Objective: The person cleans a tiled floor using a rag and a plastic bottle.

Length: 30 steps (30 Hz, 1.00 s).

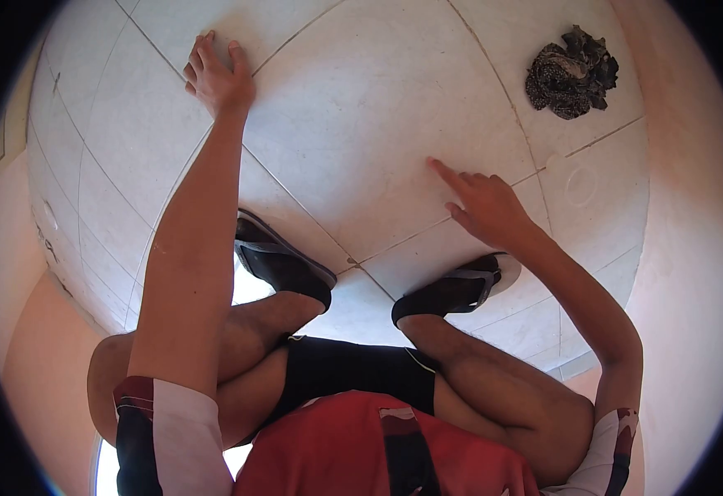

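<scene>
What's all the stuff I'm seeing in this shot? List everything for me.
Tiled floor: one, whitish with thin dark joints, fills most of the view.
Crumpled cloth: one, dark with a pale pattern, on the floor at upper right, apart from both hands.
Ring mark: one, faint, on a tile below the cloth.
Walls: pinkish, at the right and left edges.
Sandals: two, black with grey edging, on the person's feet, mid-frame.
Shorts: one pair, black.
Shirt: one, red with white and dark sleeves.
Left hand: bare, spread flat on the floor, upper left.
Right hand: bare, forefinger pointing at a tile, holding nothing.
</scene>
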Each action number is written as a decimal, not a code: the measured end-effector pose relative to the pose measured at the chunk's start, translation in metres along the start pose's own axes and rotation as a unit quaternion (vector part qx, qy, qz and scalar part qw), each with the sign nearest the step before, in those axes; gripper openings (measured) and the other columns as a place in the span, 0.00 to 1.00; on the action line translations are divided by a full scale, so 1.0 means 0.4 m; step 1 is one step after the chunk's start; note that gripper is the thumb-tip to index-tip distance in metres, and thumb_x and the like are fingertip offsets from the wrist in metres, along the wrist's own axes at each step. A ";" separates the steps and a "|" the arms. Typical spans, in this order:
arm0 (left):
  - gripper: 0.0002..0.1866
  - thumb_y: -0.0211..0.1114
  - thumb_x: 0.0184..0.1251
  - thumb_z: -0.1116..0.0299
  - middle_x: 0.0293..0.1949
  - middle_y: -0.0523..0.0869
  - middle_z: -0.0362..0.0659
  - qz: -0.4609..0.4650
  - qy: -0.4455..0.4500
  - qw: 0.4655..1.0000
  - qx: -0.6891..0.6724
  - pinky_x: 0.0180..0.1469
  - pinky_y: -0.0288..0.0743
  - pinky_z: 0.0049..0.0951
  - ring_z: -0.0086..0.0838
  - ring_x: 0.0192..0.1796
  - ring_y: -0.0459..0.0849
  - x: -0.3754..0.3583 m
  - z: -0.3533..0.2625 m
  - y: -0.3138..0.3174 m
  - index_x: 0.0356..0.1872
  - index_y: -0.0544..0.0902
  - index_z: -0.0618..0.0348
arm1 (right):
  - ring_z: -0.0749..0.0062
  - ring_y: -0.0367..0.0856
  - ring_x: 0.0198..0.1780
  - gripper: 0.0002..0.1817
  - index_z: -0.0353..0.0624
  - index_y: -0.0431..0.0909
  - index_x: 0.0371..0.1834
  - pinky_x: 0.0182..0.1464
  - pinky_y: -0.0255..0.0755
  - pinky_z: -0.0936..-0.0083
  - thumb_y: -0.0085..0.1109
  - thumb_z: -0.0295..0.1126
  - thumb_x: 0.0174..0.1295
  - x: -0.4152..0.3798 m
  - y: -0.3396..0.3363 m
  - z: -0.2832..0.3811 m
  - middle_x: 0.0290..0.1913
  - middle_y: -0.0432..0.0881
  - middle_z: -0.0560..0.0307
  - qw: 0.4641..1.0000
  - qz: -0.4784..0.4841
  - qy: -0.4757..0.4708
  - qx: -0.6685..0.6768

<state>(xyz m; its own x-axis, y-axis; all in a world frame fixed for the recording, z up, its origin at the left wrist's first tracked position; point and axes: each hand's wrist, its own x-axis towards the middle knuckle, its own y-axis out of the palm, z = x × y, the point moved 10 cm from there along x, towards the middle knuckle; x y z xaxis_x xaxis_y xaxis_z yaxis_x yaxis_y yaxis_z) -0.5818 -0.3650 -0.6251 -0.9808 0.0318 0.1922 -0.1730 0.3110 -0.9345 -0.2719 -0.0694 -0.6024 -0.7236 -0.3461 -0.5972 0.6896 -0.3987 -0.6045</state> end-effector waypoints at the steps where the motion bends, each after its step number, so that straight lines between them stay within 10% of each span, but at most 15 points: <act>1: 0.27 0.56 0.78 0.50 0.77 0.70 0.43 0.000 -0.001 1.000 0.001 0.77 0.54 0.51 0.44 0.77 0.64 -0.001 0.001 -0.001 0.72 0.72 0.48 | 0.55 0.85 0.49 0.46 0.53 0.51 0.86 0.55 0.77 0.59 0.67 0.36 0.68 -0.002 0.005 -0.002 0.46 0.86 0.49 1.000 0.001 -0.001 0.000; 30: 0.27 0.56 0.78 0.49 0.77 0.70 0.42 -0.007 0.002 1.000 0.003 0.77 0.54 0.51 0.44 0.77 0.64 0.000 0.004 0.001 0.72 0.72 0.46 | 0.55 0.86 0.45 0.47 0.52 0.49 0.86 0.52 0.77 0.56 0.66 0.36 0.67 -0.019 0.019 0.012 0.44 0.85 0.50 0.998 -0.008 0.032 -0.055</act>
<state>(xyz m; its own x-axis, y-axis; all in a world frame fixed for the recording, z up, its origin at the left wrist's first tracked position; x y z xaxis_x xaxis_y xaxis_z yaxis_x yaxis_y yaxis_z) -0.5821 -0.3664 -0.6262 -0.9778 0.0317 0.2073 -0.1880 0.3057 -0.9334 -0.2613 -0.0740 -0.5999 -0.7342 -0.2829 -0.6172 0.6789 -0.3080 -0.6665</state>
